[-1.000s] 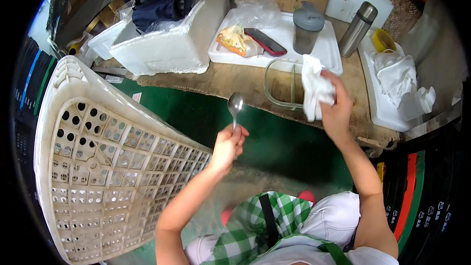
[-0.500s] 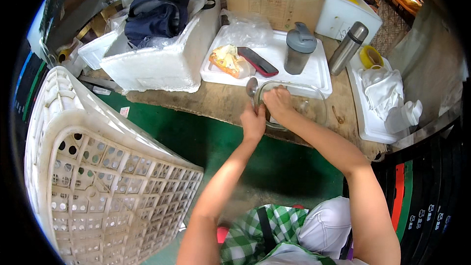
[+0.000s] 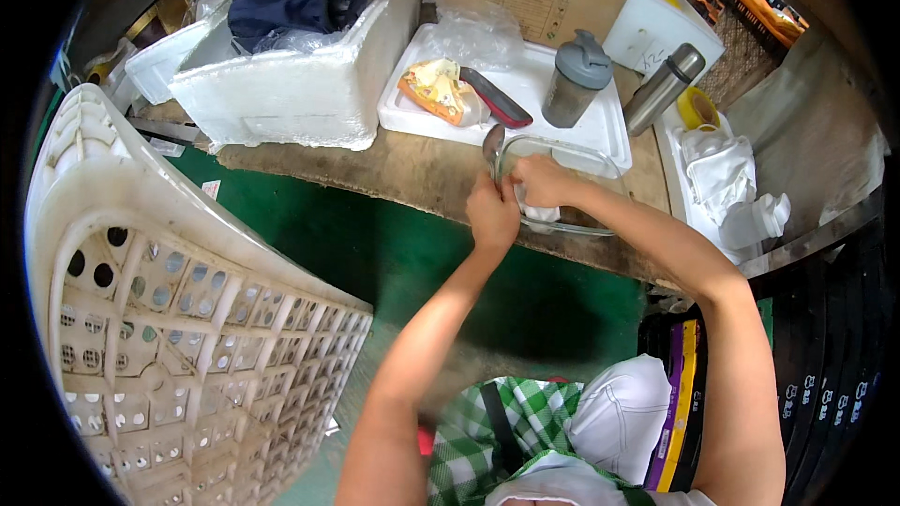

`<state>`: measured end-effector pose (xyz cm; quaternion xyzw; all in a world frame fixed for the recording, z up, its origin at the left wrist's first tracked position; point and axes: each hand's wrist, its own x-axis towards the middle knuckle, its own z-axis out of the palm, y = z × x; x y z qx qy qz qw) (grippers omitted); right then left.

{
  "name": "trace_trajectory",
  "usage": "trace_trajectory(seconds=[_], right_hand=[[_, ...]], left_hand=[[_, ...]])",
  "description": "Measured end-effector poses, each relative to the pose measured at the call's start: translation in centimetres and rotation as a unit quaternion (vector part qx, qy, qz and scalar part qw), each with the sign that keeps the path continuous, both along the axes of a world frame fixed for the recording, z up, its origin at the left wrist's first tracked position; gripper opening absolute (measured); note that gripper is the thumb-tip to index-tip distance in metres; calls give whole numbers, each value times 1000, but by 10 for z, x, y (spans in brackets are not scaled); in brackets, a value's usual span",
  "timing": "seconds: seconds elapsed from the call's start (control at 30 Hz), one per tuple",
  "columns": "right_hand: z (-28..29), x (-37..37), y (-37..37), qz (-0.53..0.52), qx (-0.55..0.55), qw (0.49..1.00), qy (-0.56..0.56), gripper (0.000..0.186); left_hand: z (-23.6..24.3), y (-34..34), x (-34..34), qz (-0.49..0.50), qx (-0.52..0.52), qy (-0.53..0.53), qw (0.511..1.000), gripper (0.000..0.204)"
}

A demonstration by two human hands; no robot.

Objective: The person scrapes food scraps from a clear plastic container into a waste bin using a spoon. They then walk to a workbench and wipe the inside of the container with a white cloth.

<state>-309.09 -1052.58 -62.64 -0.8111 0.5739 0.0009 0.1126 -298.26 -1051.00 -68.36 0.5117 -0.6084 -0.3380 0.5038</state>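
Observation:
At the table's front edge, my left hand [image 3: 493, 212] is closed round a metal spoon [image 3: 493, 141], bowl end up. It is close against the left end of a clear glass dish [image 3: 591, 158]. My right hand [image 3: 546, 182] is over the dish, its fingers bent and closed close to the left hand. What those fingers hold, if anything, is hidden. Below them, at the dish's near left side, a small white crumpled thing [image 3: 541, 214] shows; I cannot tell whether either hand touches it.
Behind the dish, a white foam tray [image 3: 403, 115] bears a phone [image 3: 497, 98], an orange-and-white packet [image 3: 441, 94] and a grey shaker bottle [image 3: 577, 80]. A steel flask [image 3: 666, 89] stands to the right. A foam box [image 3: 281, 98] and white crate [image 3: 206, 319] are at left.
My right hand has come slightly nearer to the left hand, and the white crumpled thing now shows below it. The left hand still holds the spoon. The whole view has shifted a little.

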Motion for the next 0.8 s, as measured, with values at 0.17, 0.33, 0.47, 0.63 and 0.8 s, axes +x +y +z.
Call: trace_trajectory(seconds=[0.17,0.33,0.47,0.63,0.8], right_hand=[[14,10,11,75,90,993,32,17],[18,-13,-3,22,-40,994,104,12],[-13,-1,-5,23,-117,982,149,7],[-1,6,-3,-2,-36,995,97,10],[13,-9,16,49,19,998,-31,12]], left_hand=[[1,6,4,0,16,-14,1000,21],[4,13,-3,-25,19,-24,999,19],[3,8,1,-14,16,-12,1000,17],[9,7,-3,1,24,21,999,16],[7,12,-7,13,11,6,1000,17]])
